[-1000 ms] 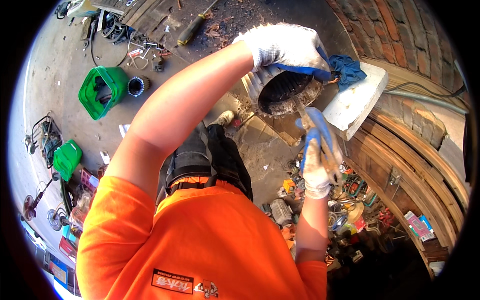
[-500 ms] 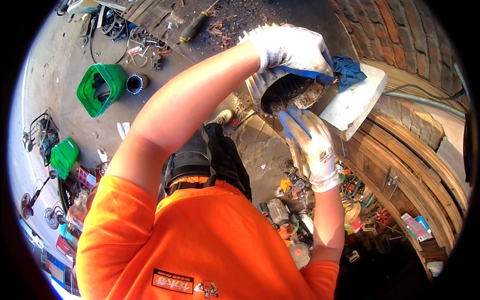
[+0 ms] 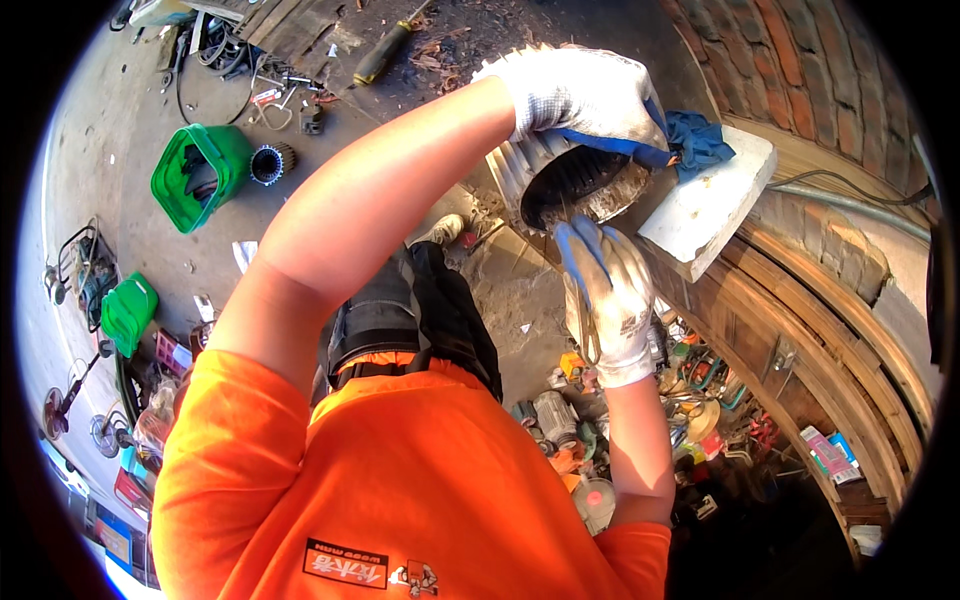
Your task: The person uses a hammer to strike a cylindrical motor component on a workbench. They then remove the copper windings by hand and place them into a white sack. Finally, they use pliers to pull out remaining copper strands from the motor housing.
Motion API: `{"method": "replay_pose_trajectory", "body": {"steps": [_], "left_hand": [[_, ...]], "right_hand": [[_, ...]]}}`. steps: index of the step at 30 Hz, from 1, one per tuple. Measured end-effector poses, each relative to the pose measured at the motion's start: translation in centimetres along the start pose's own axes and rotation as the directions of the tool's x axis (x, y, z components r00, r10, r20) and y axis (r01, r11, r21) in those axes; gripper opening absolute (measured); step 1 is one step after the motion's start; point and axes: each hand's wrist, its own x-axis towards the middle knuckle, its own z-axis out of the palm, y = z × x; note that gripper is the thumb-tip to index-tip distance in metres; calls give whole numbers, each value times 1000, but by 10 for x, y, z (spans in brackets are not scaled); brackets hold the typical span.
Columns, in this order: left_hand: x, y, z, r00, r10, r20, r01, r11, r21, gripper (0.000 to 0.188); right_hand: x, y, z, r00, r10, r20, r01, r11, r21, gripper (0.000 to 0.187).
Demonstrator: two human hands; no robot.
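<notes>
A finned, pale metal motor housing (image 3: 510, 178) is tilted with its round, dark opening toward me. Dirt and fibrous debris line the lower part of that opening. Over its top rim reaches my left hand (image 3: 590, 100), in a white glove with a blue palm, gripping the housing. My right hand (image 3: 605, 285), gloved alike, is at the lower edge of the opening with its fingers bent together. A thin, curved tan edge shows beside its palm; what the hand holds is mostly hidden. Just right of the housing lies a blue cloth (image 3: 697, 143) on a white block (image 3: 715, 205).
A green bin (image 3: 240, 160) with dark items stands left, beside a small ribbed cylinder (image 3: 270, 164). A screwdriver (image 3: 384, 55) lies at the far side. Motor parts and clutter (image 3: 555, 418) cover the lower right, near stacked wooden boards (image 3: 800, 330) and a brick wall (image 3: 790, 70).
My right hand has shifted slightly left and its forearm has swung left. The left hand keeps its grip, and the housing stays almost in place.
</notes>
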Motion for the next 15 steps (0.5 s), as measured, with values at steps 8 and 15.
{"method": "replay_pose_trajectory", "body": {"steps": [8,15], "left_hand": [[-2,6,8,1000,17,-21,-16,998,58,43],[-5,-3,4,998,30,-51,-32,999,-24,43]], "right_hand": [[-7,9,24,977,177,-119,-163,979,119,28],[-30,-2,15,705,682,-195,-363,583,727,34]]}}
